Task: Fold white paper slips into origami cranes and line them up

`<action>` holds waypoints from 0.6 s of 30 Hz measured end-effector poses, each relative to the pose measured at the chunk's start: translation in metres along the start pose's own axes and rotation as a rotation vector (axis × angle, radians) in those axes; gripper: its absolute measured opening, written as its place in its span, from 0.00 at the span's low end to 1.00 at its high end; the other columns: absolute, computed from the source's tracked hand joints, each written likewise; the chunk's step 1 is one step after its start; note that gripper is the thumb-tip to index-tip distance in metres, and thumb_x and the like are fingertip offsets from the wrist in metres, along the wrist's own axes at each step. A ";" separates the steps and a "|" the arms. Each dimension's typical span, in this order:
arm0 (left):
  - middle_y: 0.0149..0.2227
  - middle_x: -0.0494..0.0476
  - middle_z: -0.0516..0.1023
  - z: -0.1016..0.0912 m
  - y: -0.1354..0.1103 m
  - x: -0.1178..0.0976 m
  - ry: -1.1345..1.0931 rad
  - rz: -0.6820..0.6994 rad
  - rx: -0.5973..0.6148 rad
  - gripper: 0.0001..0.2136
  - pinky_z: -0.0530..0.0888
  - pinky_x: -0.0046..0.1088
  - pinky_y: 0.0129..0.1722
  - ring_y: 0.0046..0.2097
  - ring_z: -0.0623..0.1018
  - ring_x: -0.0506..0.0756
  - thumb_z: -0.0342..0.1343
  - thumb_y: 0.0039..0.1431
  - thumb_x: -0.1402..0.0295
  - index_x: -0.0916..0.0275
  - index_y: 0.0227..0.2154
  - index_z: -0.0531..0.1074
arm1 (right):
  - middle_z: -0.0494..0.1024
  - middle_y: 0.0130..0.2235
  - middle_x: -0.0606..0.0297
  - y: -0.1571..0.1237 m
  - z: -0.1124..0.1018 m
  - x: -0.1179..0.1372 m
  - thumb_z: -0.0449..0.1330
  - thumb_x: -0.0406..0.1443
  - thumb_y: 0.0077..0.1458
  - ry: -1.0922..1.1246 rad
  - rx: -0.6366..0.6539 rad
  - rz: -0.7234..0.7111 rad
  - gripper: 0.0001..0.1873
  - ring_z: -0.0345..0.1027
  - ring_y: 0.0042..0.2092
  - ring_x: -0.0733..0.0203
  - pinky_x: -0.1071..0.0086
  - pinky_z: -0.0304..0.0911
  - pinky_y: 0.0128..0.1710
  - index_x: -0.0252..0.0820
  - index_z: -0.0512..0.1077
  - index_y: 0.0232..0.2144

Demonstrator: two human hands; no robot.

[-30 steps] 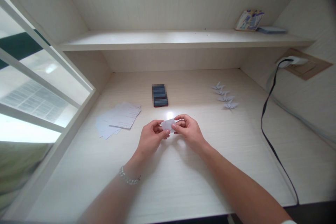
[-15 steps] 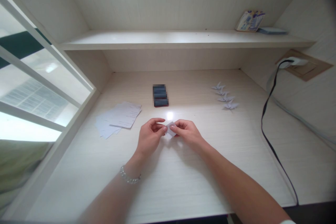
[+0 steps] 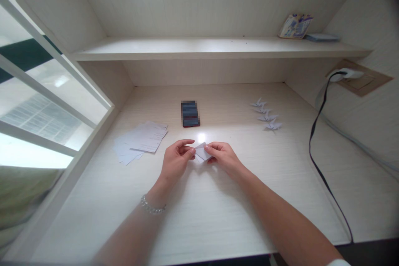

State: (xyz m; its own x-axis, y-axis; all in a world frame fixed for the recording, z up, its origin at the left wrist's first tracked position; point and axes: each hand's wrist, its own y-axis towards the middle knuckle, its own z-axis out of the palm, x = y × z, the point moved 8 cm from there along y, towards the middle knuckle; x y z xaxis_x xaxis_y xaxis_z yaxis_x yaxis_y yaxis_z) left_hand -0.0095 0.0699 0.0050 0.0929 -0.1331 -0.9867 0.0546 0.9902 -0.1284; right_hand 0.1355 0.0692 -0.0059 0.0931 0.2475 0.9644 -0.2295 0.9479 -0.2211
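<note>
A small folded piece of white paper [image 3: 203,153] is held between my two hands, just above the desk. My left hand [image 3: 176,158] pinches its left corner between thumb and fingers, the index finger stretched out above. My right hand [image 3: 222,156] grips the right side, thumb on top. Fold lines and a raised flap show on the paper; its edges are partly hidden by my fingertips. Several folded paper cranes [image 3: 265,114] stand in a row to the back right. Loose white paper sheets [image 3: 149,137] lie overlapped to the left.
A dark pixelated rectangular object [image 3: 190,114] lies behind my hands. A black cable [image 3: 314,162] runs from the wall socket [image 3: 361,79] down over the right of the desk [image 3: 199,224]. Above, a shelf [image 3: 174,45] carries a small colourful box [image 3: 295,26] and a flat blue item [image 3: 322,38].
My left hand has shifted slightly left, away from my right. More of the folded paper shows between them, with a flap drawn out wider.
</note>
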 end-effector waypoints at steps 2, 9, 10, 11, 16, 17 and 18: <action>0.25 0.53 0.75 -0.002 0.000 -0.003 -0.001 0.029 -0.013 0.18 0.73 0.26 0.30 0.27 0.74 0.50 0.62 0.45 0.65 0.66 0.41 0.71 | 0.75 0.29 0.62 0.000 0.000 0.002 0.61 0.47 0.45 -0.034 -0.001 -0.025 0.16 0.67 0.31 0.60 0.70 0.63 0.28 0.39 0.76 0.28; 0.30 0.58 0.78 0.005 -0.001 0.003 -0.008 0.026 0.002 0.18 0.73 0.27 0.33 0.31 0.76 0.52 0.63 0.43 0.64 0.66 0.39 0.72 | 0.76 0.32 0.60 -0.003 -0.002 0.004 0.59 0.48 0.47 -0.053 -0.059 -0.083 0.19 0.68 0.32 0.59 0.69 0.63 0.28 0.39 0.76 0.32; 0.32 0.59 0.78 0.005 -0.001 0.005 -0.004 0.028 -0.007 0.17 0.73 0.28 0.33 0.33 0.77 0.53 0.63 0.43 0.65 0.66 0.37 0.73 | 0.76 0.32 0.60 -0.003 -0.001 0.004 0.59 0.48 0.47 -0.052 -0.057 -0.081 0.19 0.68 0.32 0.59 0.69 0.63 0.28 0.39 0.76 0.32; 0.33 0.60 0.78 0.005 0.000 0.006 0.004 0.034 -0.014 0.16 0.73 0.28 0.34 0.34 0.77 0.54 0.63 0.43 0.65 0.66 0.35 0.73 | 0.76 0.32 0.61 -0.002 -0.002 0.003 0.60 0.48 0.46 -0.052 -0.058 -0.080 0.18 0.68 0.32 0.60 0.69 0.63 0.28 0.40 0.76 0.32; 0.33 0.61 0.78 0.006 0.005 0.010 0.017 0.059 0.015 0.14 0.72 0.28 0.34 0.35 0.76 0.54 0.63 0.44 0.64 0.67 0.34 0.75 | 0.75 0.31 0.63 0.000 -0.003 0.002 0.61 0.45 0.45 -0.057 -0.058 -0.100 0.15 0.67 0.32 0.61 0.71 0.64 0.27 0.41 0.73 0.31; 0.33 0.61 0.78 0.006 0.007 0.010 0.012 0.060 0.019 0.15 0.72 0.27 0.34 0.35 0.76 0.54 0.63 0.44 0.64 0.66 0.35 0.75 | 0.74 0.30 0.63 0.001 -0.003 0.001 0.61 0.45 0.45 -0.059 -0.058 -0.098 0.14 0.67 0.31 0.61 0.71 0.64 0.26 0.40 0.72 0.31; 0.33 0.61 0.78 0.006 0.008 0.009 0.006 0.061 0.017 0.16 0.72 0.26 0.33 0.34 0.76 0.54 0.63 0.44 0.64 0.66 0.36 0.75 | 0.74 0.29 0.64 0.001 -0.003 0.000 0.61 0.45 0.45 -0.061 -0.058 -0.095 0.14 0.67 0.31 0.62 0.71 0.64 0.27 0.40 0.72 0.30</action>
State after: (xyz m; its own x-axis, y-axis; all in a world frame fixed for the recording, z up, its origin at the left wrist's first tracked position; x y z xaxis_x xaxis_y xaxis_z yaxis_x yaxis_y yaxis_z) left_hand -0.0024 0.0760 -0.0045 0.0908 -0.0726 -0.9932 0.0662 0.9956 -0.0668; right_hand 0.1377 0.0712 -0.0063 0.0523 0.1447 0.9881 -0.1658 0.9770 -0.1343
